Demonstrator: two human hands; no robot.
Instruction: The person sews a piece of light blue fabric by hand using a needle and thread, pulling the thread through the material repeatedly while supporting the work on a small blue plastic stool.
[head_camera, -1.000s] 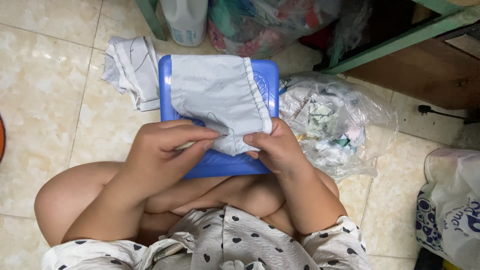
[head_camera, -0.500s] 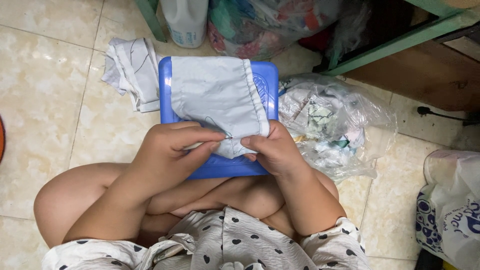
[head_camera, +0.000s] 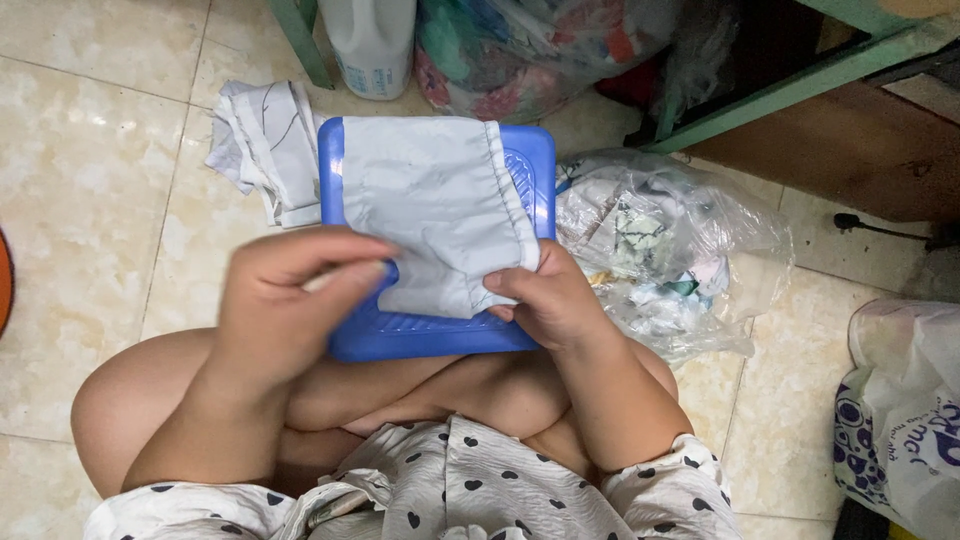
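Note:
A pale grey garment lies spread over a blue plastic stool seat in front of my knees. My right hand pinches the garment's near right corner by its stitched hem. My left hand hovers over the stool's near left edge, fingers loosely bent and touching the cloth's lower left edge. I cannot see anything else held in it.
A folded white cloth lies on the tiled floor left of the stool. A clear plastic bag of clothes sits to the right. A white jug, a bag of coloured fabric and a green frame leg stand behind.
My left hand has lifted off the garment's lower edge and drawn a little to the left. The right hand has kept its hold on the corner.

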